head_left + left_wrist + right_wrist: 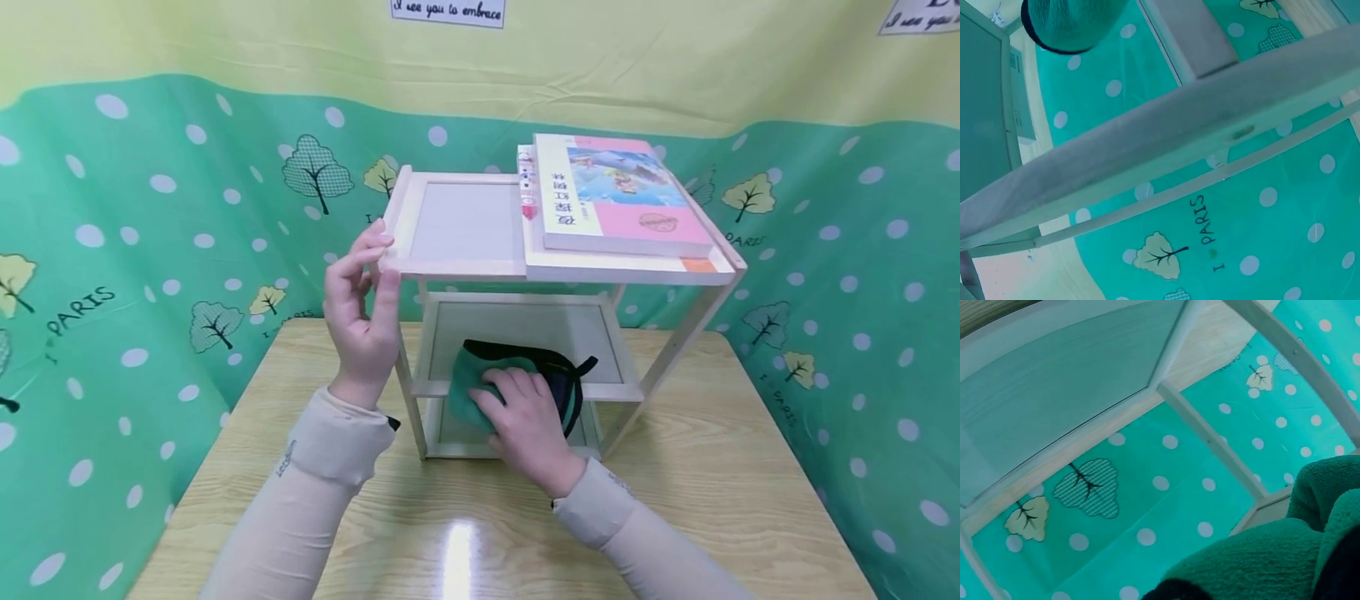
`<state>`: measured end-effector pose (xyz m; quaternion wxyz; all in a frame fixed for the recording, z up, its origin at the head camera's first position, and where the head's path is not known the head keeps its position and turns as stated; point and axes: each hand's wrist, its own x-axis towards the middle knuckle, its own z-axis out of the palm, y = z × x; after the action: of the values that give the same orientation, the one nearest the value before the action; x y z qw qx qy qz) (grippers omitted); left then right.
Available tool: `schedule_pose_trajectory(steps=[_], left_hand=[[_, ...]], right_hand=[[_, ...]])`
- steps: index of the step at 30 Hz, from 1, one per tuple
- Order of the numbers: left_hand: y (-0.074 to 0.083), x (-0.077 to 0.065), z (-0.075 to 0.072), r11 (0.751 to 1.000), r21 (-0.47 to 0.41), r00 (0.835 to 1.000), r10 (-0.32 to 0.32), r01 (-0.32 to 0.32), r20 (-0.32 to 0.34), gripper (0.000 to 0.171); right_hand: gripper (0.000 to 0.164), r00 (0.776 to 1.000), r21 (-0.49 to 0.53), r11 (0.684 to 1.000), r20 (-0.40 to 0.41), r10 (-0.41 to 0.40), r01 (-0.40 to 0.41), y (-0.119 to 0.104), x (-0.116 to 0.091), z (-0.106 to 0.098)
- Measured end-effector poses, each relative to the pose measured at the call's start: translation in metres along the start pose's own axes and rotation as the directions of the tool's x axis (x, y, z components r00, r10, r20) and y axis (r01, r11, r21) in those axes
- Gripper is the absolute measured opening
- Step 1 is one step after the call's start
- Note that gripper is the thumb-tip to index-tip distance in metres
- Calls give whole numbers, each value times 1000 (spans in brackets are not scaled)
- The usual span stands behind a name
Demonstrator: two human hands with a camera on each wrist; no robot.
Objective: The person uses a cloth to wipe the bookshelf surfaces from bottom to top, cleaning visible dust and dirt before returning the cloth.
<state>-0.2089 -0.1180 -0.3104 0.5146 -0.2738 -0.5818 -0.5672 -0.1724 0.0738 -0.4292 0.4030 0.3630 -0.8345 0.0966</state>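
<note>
Green fuzzy cloth (467,390) bunches within right fingers' (517,385) grip; left fingers (360,262) clasp the squared wooden rack (468,221).

I make out a pink-covered book (626,196) atop another book (611,267) — then a wooden table (517,546), a dotted green curtain (168,350) behind.

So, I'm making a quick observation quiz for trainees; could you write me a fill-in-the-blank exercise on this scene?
1. In the head view, the left hand grips the ____ end of the top of the shelf unit.
2. The right hand holds a green cloth item with ____ edging.
3. Of the unit's three tiers, the books lie on the ____ one.
4. The city name printed on the backdrop is ____.

Missing words: left; black; top; PARIS.
</note>
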Motion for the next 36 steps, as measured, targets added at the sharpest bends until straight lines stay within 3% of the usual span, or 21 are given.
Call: schedule_pose_trajectory(steps=[10,23,36], left_hand=[[0,0,0,1000,1,1000,6,-6,-3,31],[1,0,-1,1000,3,1000,-5,5,-5,34],[2,-1,0,1000,-18,1000,-15,15,-5,27]], right_hand=[[46,999,-10,1000,-53,-7,6,11,-10,-2],[50,998,-14,1000,-68,-11,10,23,-19,-6],[51,994,-36,999,-102,31,-35,38,-34,-11]])
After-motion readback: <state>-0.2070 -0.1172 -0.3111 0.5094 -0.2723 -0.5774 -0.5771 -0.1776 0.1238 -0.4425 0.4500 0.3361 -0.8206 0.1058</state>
